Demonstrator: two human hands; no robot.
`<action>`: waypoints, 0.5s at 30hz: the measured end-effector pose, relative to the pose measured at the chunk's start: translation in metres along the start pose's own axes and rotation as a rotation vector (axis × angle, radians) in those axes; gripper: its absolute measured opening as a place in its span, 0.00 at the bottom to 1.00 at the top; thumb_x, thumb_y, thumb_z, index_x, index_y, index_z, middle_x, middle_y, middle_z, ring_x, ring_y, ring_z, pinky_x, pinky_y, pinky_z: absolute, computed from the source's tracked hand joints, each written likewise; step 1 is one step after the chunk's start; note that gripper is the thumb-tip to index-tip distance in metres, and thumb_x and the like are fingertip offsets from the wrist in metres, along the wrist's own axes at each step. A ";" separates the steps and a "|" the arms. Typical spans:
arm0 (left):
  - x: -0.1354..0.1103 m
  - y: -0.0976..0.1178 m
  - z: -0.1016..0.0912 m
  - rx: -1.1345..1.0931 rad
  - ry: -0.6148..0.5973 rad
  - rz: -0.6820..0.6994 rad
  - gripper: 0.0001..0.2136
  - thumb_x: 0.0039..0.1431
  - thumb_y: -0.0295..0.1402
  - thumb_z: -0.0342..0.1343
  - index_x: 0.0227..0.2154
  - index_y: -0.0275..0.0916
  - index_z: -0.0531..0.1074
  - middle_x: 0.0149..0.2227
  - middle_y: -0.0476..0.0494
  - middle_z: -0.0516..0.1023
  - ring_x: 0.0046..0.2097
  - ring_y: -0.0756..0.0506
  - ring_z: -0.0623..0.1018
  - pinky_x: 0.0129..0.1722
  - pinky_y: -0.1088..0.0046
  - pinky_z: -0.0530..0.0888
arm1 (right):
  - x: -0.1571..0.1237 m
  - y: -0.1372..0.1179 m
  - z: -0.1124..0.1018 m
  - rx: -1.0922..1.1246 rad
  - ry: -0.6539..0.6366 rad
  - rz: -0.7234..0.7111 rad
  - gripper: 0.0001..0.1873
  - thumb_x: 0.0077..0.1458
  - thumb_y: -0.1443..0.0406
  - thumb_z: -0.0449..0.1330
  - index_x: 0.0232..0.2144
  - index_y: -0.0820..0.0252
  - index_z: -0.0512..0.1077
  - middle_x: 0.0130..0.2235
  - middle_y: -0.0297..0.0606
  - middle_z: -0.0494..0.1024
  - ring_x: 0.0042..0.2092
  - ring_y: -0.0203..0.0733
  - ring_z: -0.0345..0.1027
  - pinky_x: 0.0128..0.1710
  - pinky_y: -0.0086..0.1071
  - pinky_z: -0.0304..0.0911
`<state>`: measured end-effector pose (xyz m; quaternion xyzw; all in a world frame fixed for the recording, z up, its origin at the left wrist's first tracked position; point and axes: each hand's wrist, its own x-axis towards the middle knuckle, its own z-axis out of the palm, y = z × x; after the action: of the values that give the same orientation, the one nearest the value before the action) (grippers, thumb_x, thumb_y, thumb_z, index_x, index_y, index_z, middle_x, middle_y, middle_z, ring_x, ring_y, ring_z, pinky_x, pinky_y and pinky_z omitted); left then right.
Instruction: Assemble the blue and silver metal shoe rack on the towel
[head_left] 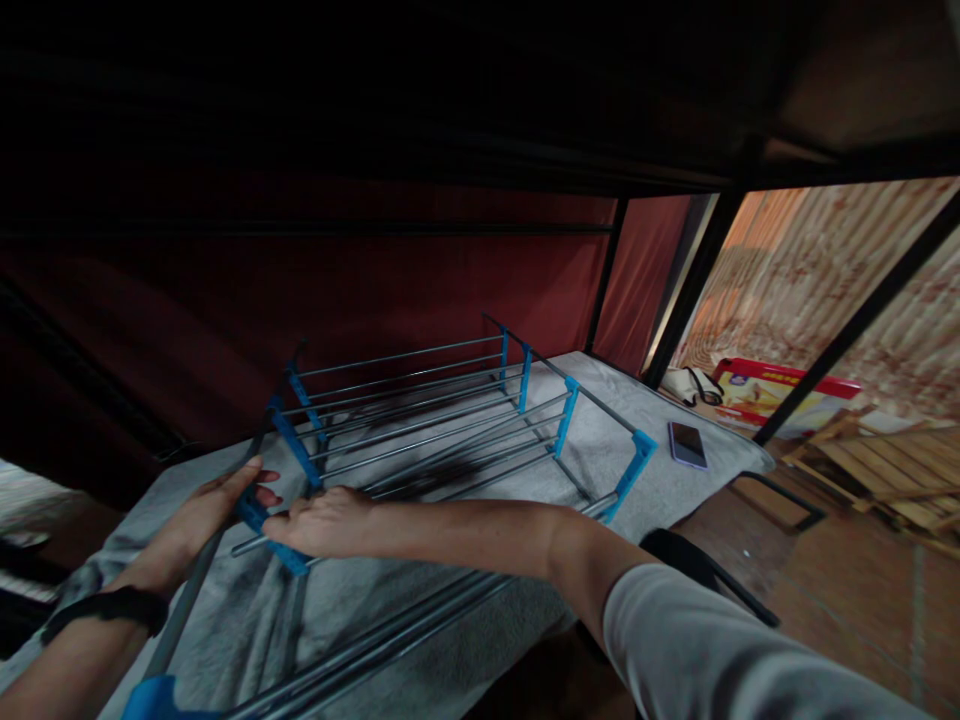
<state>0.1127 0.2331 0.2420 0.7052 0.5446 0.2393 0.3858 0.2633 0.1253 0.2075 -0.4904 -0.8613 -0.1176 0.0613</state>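
Note:
A shoe rack of grey metal rods [420, 425] joined by blue plastic brackets [570, 415] lies on a grey cloth cover [191, 490]. My left hand [229, 495], with a black band on its wrist, is closed around the side pole and the near-left blue bracket. My right hand [326, 522] reaches across and is closed on a rod beside that same bracket. One rod end [244, 548] sticks out left of the bracket. The fingers of my right hand partly hide the joint. Several loose-looking rods [405, 620] run along the near side, by another blue bracket [154, 698].
A phone [688, 445] lies on the cloth at the right. Dark metal posts [697, 280] and a red curtain [420, 290] enclose the bed-like surface. Beyond are a black chair [705, 565], a wooden slatted piece [892, 470] and a red-and-yellow box [780, 395].

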 end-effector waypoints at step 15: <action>-0.005 0.005 0.004 -0.005 0.062 0.017 0.31 0.32 0.66 0.56 0.26 0.43 0.77 0.27 0.43 0.82 0.34 0.37 0.81 0.33 0.66 0.79 | -0.005 -0.003 -0.002 0.003 0.011 -0.030 0.15 0.72 0.70 0.44 0.53 0.62 0.68 0.45 0.42 0.81 0.43 0.38 0.78 0.38 0.32 0.74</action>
<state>0.1174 0.2265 0.2441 0.7010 0.5496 0.2657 0.3687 0.2633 0.1190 0.2077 -0.4767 -0.8684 -0.1201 0.0650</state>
